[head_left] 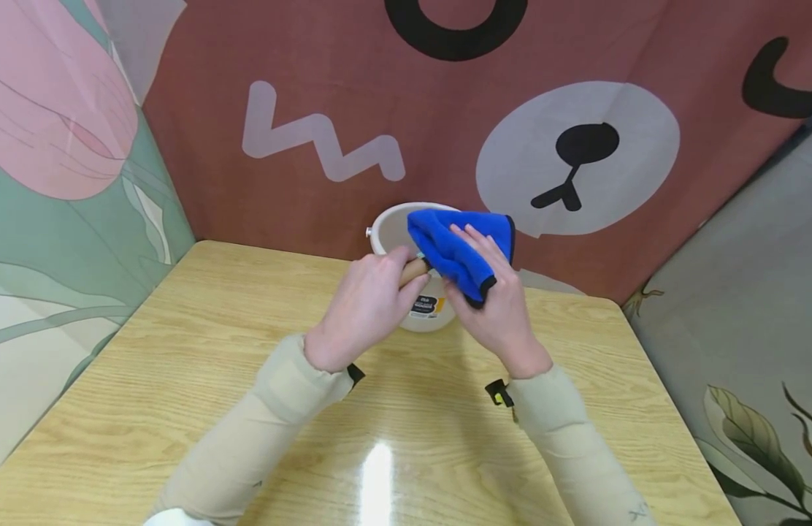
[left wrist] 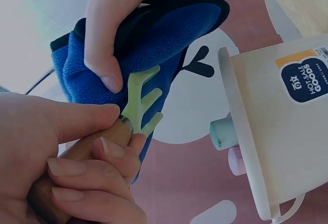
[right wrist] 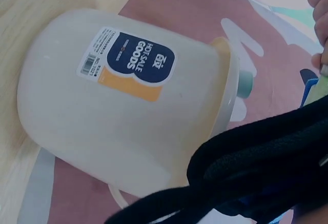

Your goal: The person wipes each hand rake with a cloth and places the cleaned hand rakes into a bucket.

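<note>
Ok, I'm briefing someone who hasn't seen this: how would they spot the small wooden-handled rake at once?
On the wood-grain table stands a white bucket. In front of it, the left hand grips the small rake, whose head lies against a blue cloth. A brown wooden handle and pale green prongs set the rake apart from the black-edged cloth.

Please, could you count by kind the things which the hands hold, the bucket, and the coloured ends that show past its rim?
Blue cloth: 1
Green forked tool with wooden handle: 1
White bucket: 1
Coloured ends past the rim: 2, a mint end and a pink end
Total: 5
</note>
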Action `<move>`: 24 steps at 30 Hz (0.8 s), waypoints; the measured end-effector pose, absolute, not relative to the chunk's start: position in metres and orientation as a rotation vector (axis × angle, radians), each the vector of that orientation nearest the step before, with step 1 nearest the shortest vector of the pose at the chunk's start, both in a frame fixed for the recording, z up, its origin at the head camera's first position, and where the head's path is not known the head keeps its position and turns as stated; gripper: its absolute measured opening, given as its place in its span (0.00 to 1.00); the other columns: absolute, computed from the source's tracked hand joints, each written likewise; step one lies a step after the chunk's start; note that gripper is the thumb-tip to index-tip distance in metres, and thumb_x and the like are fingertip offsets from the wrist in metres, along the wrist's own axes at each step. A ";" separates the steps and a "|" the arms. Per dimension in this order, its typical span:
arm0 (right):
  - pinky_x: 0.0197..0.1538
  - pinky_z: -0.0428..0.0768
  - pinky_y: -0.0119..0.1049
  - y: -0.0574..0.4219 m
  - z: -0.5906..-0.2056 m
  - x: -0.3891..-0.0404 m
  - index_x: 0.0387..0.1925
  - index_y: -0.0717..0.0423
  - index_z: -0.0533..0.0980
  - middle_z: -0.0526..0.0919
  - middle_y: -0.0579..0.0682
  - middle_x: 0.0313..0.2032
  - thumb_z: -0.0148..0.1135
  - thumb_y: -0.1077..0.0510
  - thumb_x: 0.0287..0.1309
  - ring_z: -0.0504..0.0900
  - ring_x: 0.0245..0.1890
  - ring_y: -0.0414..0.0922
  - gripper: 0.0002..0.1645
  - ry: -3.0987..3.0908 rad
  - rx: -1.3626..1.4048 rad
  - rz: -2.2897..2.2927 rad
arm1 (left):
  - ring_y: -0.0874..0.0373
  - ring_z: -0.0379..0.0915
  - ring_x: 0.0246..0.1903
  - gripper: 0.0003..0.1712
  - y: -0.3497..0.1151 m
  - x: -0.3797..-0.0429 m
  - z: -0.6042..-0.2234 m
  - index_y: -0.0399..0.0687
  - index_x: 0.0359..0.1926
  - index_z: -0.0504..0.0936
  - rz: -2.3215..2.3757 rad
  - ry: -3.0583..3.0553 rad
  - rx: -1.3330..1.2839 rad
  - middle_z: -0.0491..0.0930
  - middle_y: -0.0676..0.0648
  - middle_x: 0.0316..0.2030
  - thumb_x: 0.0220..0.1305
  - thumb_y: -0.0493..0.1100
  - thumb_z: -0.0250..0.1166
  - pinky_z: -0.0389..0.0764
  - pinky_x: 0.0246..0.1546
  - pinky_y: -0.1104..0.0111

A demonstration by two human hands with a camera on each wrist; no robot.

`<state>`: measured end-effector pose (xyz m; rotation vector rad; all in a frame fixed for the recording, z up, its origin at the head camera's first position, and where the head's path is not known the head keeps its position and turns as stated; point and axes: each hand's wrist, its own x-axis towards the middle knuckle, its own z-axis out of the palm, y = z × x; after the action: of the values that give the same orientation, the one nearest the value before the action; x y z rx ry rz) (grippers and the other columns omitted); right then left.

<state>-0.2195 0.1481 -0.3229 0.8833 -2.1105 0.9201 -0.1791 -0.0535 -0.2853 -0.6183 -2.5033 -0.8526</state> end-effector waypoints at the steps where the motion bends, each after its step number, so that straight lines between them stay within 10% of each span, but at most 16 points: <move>1: 0.77 0.59 0.54 0.149 -0.323 -0.221 0.70 0.61 0.73 0.79 0.57 0.67 0.68 0.61 0.58 0.68 0.73 0.52 0.37 -2.109 0.875 0.926 | 0.58 0.68 0.13 0.14 -0.054 -0.179 -0.286 0.42 0.32 0.77 -0.852 -2.501 -0.623 0.70 0.50 0.16 0.72 0.46 0.62 0.69 0.16 0.66; 24: 0.59 0.80 0.57 0.165 -0.322 -0.226 0.64 0.65 0.76 0.83 0.61 0.58 0.67 0.59 0.62 0.83 0.55 0.54 0.29 -2.136 0.677 1.077 | 0.59 0.75 0.18 0.14 -0.055 -0.177 -0.283 0.38 0.39 0.83 -0.885 -2.496 -0.639 0.80 0.49 0.24 0.71 0.46 0.63 0.74 0.19 0.66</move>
<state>-0.2262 0.1654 -0.3220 0.6772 -2.1364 1.0767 -0.1769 -0.0546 -0.2834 -0.6390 -2.4956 -0.8850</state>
